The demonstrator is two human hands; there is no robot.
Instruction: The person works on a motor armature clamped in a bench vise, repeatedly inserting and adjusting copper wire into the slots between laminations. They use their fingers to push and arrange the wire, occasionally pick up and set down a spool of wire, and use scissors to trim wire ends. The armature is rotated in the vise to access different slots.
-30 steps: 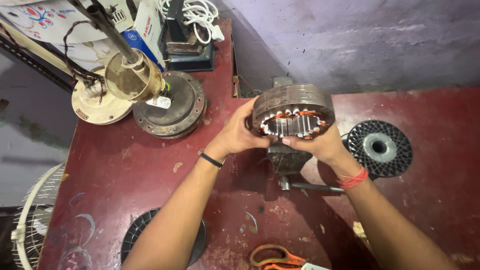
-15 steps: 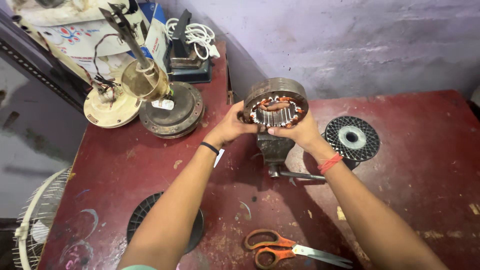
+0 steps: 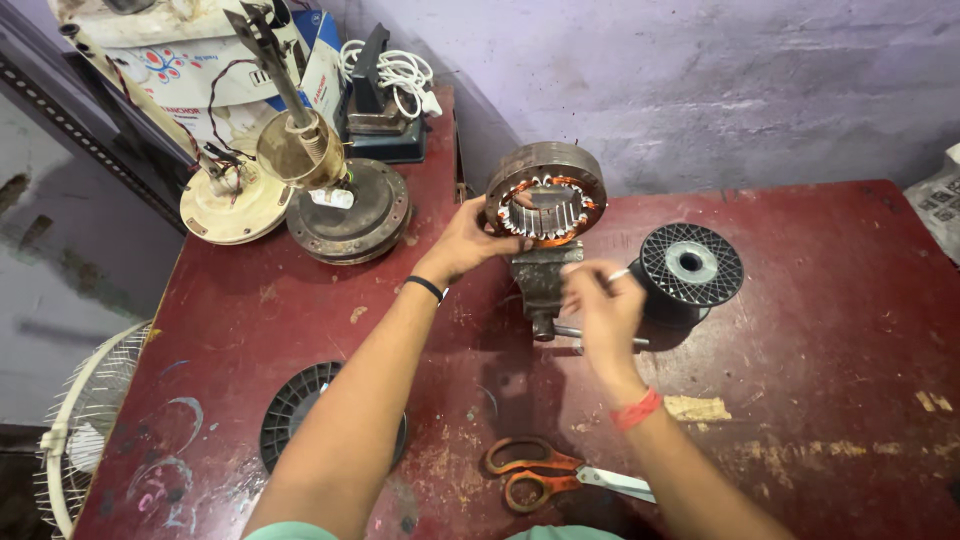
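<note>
Right now the left hand [image 3: 465,240] grips the rim of a motor stator [image 3: 546,192], fingers curled round its left edge, thumb on the face. That stator is a grey ring with copper windings and white slot liners showing inside, standing on edge atop a small bench vise [image 3: 540,285] near the back of the red table [image 3: 820,330]. Right hand [image 3: 603,312] sits just below and to the right of the stator, apart from it, fingers pinched narrow around a thin pale piece; what that piece is, I cannot tell. The vise's handle bar pokes out beneath that hand. Just beside it, to the right, a black wire spool [image 3: 690,268] lies on the table. Orange-handled scissors [image 3: 560,475] lie near the front edge, well apart from both hands. Over on the left, a round motor housing [image 3: 350,215] and a cream fan base [image 3: 232,205] sit together, and a second black spool [image 3: 300,405] peeks out under the left forearm.
</note>
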